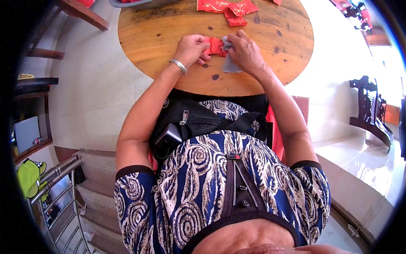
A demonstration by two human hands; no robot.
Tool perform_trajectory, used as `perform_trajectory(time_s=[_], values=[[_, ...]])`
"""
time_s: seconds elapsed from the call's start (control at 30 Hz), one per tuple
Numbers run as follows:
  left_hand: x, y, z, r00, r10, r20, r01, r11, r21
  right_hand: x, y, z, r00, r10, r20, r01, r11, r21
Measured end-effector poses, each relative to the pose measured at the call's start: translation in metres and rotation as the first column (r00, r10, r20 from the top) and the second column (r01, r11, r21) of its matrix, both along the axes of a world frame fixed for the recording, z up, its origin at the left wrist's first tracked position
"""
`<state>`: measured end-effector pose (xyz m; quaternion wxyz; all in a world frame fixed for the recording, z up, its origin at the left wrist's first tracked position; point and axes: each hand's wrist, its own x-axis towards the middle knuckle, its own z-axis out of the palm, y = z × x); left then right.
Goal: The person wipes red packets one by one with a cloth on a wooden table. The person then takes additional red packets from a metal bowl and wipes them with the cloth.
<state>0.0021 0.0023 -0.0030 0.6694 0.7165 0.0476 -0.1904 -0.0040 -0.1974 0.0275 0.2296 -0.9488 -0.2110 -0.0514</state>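
Note:
Over the near half of a round wooden table (177,76), my left hand (191,50) pinches the left end of a small crinkled red foil packet (216,46). My right hand (247,51) is closed on a grey cloth (231,64) at the packet's right end. Part of the cloth hangs below my right fingers, and some of it lies against the packet. My right fingertips are partly hidden by the cloth. A silver bracelet (179,65) circles my left wrist.
More red packets (237,21) lie at the table's far side. A grey container (135,3) sits at its upper left edge. A black bag (190,120) rests on my lap. Stairs with a metal railing (57,171) are at lower left, a dark carved chair (370,108) at right.

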Motion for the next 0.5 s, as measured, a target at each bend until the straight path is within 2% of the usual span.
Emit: perform_trajectory(time_s=[0.07, 0.2, 0.27, 0.33, 0.4, 0.43, 0.47, 0.5], values=[[0.000, 0.000, 0.002, 1.000, -0.001, -0.005, 0.001, 1.000, 0.017, 0.002, -0.007, 0.002, 1.000, -0.004, 0.012, 0.005, 0.996, -0.089], [-0.001, 0.002, 0.003, 1.000, 0.006, 0.023, -0.007, 1.000, 0.020, 0.011, -0.030, 0.011, 0.998, 0.045, -0.043, -0.048, 0.995, -0.083], [-0.001, 0.004, 0.005, 0.991, 0.010, 0.137, -0.021, 0.997, 0.078, 0.013, -0.036, 0.020, 0.998, -0.024, -0.063, 0.031, 0.995, 0.099], [-0.003, 0.004, 0.015, 0.983, 0.018, 0.181, -0.039, 0.993, 0.114, 0.014, -0.034, 0.034, 0.996, -0.066, -0.068, 0.074, 0.988, 0.134], [-0.005, 0.004, 0.021, 0.975, 0.015, 0.222, -0.050, 0.988, 0.149, 0.009, -0.029, 0.044, 0.954, -0.047, -0.297, 0.193, 0.852, 0.486], [-0.005, 0.004, 0.024, 0.952, -0.050, 0.301, -0.008, 0.982, 0.186, 0.008, -0.027, 0.044, 0.952, 0.049, -0.303, 0.145, 0.797, 0.586], [-0.005, 0.003, 0.025, 0.920, -0.116, 0.375, 0.030, 0.974, 0.226, 0.009, -0.024, 0.039, 0.952, 0.044, -0.303, 0.150, 0.796, 0.586], [-0.005, 0.002, 0.023, 0.919, -0.120, 0.375, 0.034, 0.973, 0.227, 0.012, -0.022, 0.029, 0.957, 0.129, -0.259, 0.063, 0.782, 0.621]])
